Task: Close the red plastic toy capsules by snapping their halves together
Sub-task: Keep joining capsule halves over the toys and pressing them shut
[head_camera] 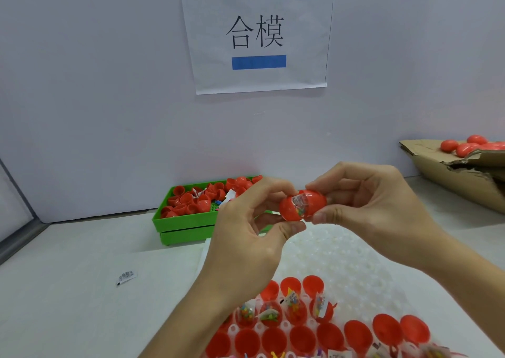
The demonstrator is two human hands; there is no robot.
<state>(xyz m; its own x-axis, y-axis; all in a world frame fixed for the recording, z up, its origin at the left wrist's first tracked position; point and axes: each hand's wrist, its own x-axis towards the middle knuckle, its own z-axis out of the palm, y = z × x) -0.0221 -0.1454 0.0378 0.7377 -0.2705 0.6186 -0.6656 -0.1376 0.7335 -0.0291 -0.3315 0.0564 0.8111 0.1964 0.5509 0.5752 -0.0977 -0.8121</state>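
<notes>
red capsule (302, 204) held mid-air above the worktop (82, 262), long axis running left-right between both hands. left hand (254, 221) pinches its left half, right hand (363, 202) pinches the right half; seam looks not fully shut, so push inward along that axis.

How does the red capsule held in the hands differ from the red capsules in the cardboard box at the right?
The red plastic capsule is pinched between both hands, its halves not fully shut, a toy packet showing. The red capsules in the brown cardboard box lie closed and untouched. Both are red and egg-shaped.
</notes>
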